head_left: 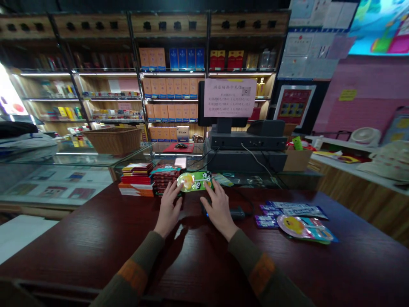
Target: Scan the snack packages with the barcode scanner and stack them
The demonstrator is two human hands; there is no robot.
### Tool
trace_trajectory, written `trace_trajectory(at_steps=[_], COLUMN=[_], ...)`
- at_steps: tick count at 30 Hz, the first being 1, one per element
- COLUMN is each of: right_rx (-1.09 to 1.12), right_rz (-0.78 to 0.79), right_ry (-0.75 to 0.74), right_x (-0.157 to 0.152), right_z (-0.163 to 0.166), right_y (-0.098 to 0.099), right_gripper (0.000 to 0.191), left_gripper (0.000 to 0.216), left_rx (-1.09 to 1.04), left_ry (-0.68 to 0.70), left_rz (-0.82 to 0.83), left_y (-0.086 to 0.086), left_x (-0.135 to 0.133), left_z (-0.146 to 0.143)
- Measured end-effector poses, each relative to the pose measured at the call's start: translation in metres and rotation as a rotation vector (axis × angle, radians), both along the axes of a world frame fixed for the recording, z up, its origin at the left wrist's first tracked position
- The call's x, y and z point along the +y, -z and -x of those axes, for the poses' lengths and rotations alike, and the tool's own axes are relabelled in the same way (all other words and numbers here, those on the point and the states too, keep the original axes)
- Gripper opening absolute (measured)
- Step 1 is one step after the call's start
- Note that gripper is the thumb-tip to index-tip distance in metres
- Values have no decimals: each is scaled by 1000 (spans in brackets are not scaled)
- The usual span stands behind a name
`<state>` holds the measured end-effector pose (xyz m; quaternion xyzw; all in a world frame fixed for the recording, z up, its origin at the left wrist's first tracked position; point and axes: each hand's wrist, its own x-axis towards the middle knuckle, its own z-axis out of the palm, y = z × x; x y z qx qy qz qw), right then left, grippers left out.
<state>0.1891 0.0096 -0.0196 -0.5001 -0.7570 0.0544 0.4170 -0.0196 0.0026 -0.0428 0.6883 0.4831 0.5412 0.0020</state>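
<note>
Both my hands reach forward over a dark red wooden counter (96, 243). My left hand (169, 209) and my right hand (219, 207) hold the two ends of a green packet (194, 181) with a yellow circle and panda pictures, fingers curled on its edges. The packet sits in front of stacks of red and orange packets (137, 179) and dark red ones (165, 175). Under my right hand lies a dark handheld device (237, 213) with a cable.
More packets, purple, blue and one with a yellow circle (295, 219), lie to the right. Behind stand a till with a screen and pink notice (229, 98), a glass display case (57, 170), a wicker basket (113, 140) and shelves of boxed goods.
</note>
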Motion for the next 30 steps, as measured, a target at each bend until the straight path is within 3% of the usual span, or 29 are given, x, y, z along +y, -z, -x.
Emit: trace_trajectory(at_steps=[8,15,24,30], right_rx=[-1,12,-15,-83], right_rz=[124,217,325,391], right_ry=[-138,-275,-328,-345], right_x=[-26,-45,-61,-68], right_z=[45,89,141,160], right_y=[-2,8,25,35], right_gripper=[60,63,62,61], left_gripper=[51,50,45,43], left_rx=[62,45,32,106], left_ry=[-111,-199,-363,-497], left_rz=[18,26,93,241], left_y=[11,23,43,46], left_x=[-22,-46,-59,-68], left_z=[46,94,147,164])
